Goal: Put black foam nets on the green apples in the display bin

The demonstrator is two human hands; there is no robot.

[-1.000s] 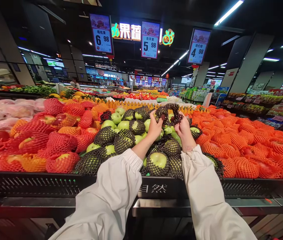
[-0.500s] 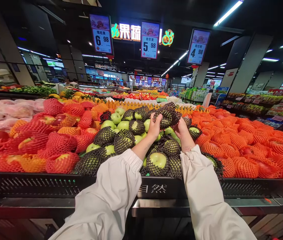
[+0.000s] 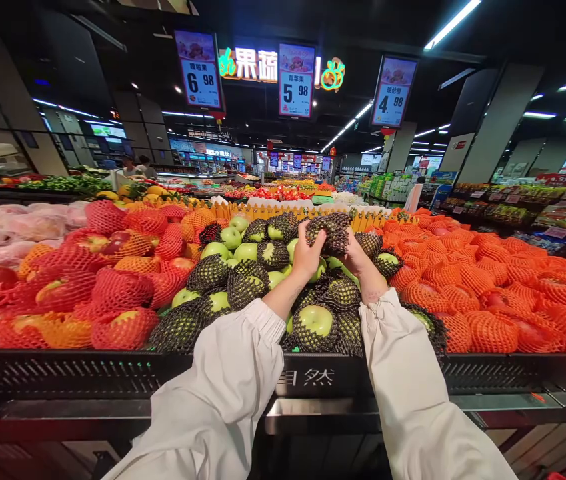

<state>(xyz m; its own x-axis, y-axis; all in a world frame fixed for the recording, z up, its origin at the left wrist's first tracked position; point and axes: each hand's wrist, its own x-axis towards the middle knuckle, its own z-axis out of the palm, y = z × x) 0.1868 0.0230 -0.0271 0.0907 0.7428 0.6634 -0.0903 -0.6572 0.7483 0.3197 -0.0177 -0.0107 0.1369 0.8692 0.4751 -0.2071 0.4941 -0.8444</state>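
Between my two hands is a green apple (image 3: 330,233) in a black foam net, held just above the pile. My left hand (image 3: 309,250) grips its left side, thumb pressed against the net. My right hand (image 3: 357,257) closes on its right side, the fingertips mostly hidden behind it. Below and around lie loose green apples (image 3: 247,252) and others in black nets, such as a netted green apple (image 3: 315,321) by the front edge.
Red apples (image 3: 123,290) in pink and orange nets fill the left side. Fruit in orange nets (image 3: 483,287) covers the right. A black crate rim (image 3: 113,370) runs along the front. Price screens (image 3: 297,80) hang overhead, and a low yellow fence (image 3: 370,217) stands behind the apples.
The netted apple has turned in my hands and sits slightly lower and to the left. My right hand has shifted left, closer to my left hand.
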